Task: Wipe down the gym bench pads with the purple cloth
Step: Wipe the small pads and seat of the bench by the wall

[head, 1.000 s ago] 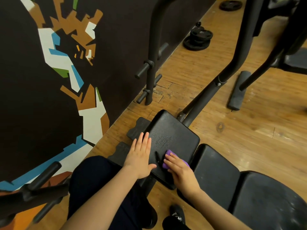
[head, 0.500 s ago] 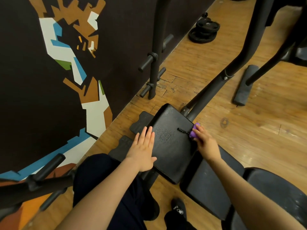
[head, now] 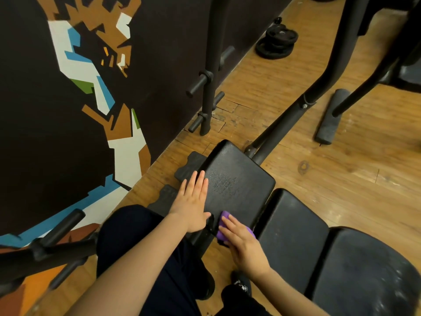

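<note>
A black square bench pad (head: 237, 179) lies tilted in the lower middle of the head view. My left hand (head: 193, 206) rests flat on its left edge, fingers together and pointing away from me. My right hand (head: 241, 242) presses the purple cloth (head: 224, 218) onto the pad's near corner; only the cloth's edges show around my fingers. Two more black pads continue the bench to the right, a middle pad (head: 293, 233) and a scuffed end pad (head: 364, 277).
A painted mural wall (head: 79, 99) runs close along the left. A black upright post with pegs (head: 209, 83) stands by the wall. Black frame tubes (head: 303, 103) cross the wooden floor behind the pad. Weight plates (head: 276, 42) and a foam roller (head: 330, 117) lie farther back.
My right hand has slid the purple cloth from the pad's far right edge back to its near corner. My left hand has stayed flat on the pad's left edge.
</note>
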The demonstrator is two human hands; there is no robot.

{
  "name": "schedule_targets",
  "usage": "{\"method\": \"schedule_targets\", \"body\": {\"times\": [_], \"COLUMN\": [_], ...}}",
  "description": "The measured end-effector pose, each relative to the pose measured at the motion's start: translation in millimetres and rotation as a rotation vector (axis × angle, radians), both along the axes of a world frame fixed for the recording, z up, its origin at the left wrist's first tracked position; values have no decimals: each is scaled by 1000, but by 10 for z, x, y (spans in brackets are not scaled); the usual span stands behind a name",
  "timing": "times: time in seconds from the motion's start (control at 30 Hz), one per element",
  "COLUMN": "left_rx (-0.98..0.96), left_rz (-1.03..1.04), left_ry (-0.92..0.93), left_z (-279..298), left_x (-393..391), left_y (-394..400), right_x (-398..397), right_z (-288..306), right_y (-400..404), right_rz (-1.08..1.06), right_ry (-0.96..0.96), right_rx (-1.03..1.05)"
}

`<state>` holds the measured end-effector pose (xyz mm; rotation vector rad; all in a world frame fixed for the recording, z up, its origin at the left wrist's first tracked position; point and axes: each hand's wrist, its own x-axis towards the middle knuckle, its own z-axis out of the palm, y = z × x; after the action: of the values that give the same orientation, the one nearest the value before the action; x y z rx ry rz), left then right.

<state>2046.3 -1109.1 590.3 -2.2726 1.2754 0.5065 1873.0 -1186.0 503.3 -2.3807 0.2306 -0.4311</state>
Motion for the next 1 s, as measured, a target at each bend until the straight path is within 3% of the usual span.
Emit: {"method": "schedule_targets", "body": {"times": [0.07,0.13,0.27,0.33,0.47,0.67,0.83,1.0], "left_rx": [4,8,5,-6,-1,0,0,11], "left_rz": [8,5,6,8,6,-7,5,22], "left_ry": [9,-1,11,13,11,11,14,19], "left_z": [6,1,2,-2,5,24,2,6], "left_x": [-9,-8,-1,4,4,13,7,3], "left_y": [1,1,1,3,2,9,13,-15], "right_x": [4,-25,-43,103,851,1698,1195,503], "right_z": [-84,-211,-194,-24,478,755,408,41], "right_y": [-62,-247,-840,-1047,-1166,-1068,-1067,-1160], "right_rz": [180,219,-303,-415,-357,-152,-344,-432], "right_ry": [13,26,139,161,35,160,120,247], "right_rx": [-116,-139,98,146,161,58,107,118]}}
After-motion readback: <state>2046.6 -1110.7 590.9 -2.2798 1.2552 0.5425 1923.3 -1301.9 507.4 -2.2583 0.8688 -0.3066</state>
